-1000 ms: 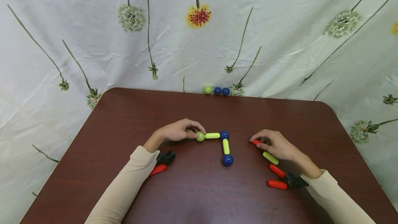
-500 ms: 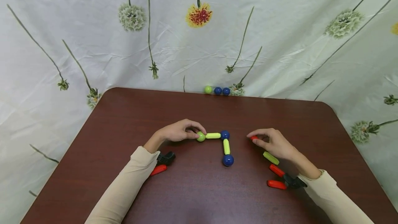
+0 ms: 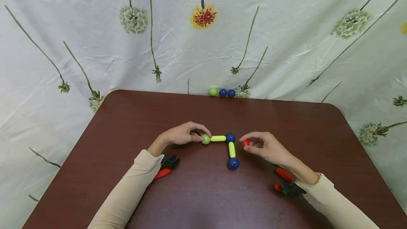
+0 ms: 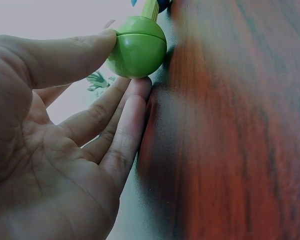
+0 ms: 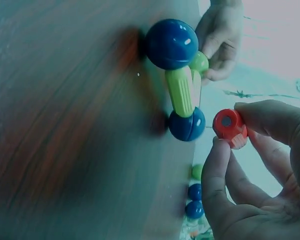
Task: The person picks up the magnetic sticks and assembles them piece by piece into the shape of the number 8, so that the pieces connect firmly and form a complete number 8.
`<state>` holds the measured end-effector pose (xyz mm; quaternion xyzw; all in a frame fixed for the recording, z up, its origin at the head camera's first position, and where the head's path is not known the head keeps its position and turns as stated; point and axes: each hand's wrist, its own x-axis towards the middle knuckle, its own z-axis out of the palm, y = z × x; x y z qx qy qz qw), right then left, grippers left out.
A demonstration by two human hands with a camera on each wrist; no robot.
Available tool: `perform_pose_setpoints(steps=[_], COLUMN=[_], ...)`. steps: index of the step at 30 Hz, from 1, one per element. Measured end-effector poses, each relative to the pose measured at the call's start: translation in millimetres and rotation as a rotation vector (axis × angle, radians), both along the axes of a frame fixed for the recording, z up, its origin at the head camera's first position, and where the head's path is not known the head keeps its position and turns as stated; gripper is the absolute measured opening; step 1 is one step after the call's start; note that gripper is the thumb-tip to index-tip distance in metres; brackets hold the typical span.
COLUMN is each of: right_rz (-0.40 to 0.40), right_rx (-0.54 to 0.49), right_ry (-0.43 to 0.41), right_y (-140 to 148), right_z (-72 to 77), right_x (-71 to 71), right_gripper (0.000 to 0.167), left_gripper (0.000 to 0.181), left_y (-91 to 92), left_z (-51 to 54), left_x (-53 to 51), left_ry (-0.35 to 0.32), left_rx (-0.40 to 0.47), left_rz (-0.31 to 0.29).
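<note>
My left hand (image 3: 182,133) pinches a light-green ball (image 3: 206,139) between thumb and fingers; the left wrist view shows the thumb against the side of this ball (image 4: 138,52). From it a yellow-green ribbed rod (image 3: 218,138) runs to a blue ball (image 3: 230,137). A second such rod (image 3: 232,150) leads from there towards me, ending at another blue ball (image 3: 233,163). My right hand (image 3: 270,147) pinches a short red rod (image 3: 246,145), just right of the corner blue ball and apart from it. A grey metal disc shows in the end of the red rod (image 5: 227,122).
At the far table edge sit a green ball (image 3: 213,91) and two blue balls (image 3: 223,93). One red rod (image 3: 162,173) lies by the left forearm. Under the right wrist lie a red rod (image 3: 284,174) and another red rod (image 3: 277,187), partly covered by the wrist camera.
My right hand has moved left with the red rod, coming close to the corner blue ball, and the rod has turned. The left hand and the joined pieces stay put.
</note>
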<state>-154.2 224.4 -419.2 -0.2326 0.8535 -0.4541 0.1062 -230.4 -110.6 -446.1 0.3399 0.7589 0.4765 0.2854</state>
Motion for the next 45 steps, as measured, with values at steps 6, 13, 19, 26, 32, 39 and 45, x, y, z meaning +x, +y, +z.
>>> perform_pose_setpoints(steps=[6,13,19,26,32,39,45], right_rz=[0.019,0.039,0.08,0.098,0.105,0.066,-0.008], right_rx=[-0.042,-0.124,-0.146,-0.162,-0.14,-0.149,-0.149], right_ry=[0.001,-0.104,-0.167,-0.244,-0.266,-0.3,-0.373], right_y=[-12.8,-26.1,-41.3,-60.5,-78.0,-97.0,-107.6], right_z=[-0.9,1.5,3.5,2.2,-0.1,-3.4,-2.3], right_x=[0.5,3.5,7.4,7.9,5.3,0.9,-0.1], right_gripper=[0.027,0.027,0.024,0.025,0.022,0.023,0.024], left_gripper=[0.025,0.025,0.025,0.025,0.024,0.025,0.025], left_y=[-0.1,-0.7,-0.5,-1.2,-0.6,0.1,0.2], left_z=[-0.4,-0.9,-0.6,-0.8,-1.6,-2.1,-2.0], left_x=[0.2,0.2,-0.2,-1.0,-1.4,-1.3,-2.4], left_ry=[0.004,0.014,0.024,0.02,0.01,0.0,0.015], left_rx=[-0.01,-0.022,-0.021,-0.02,-0.012,0.001,0.004], left_rz=[0.005,0.012,0.014,0.008,0.007,0.007,0.003])
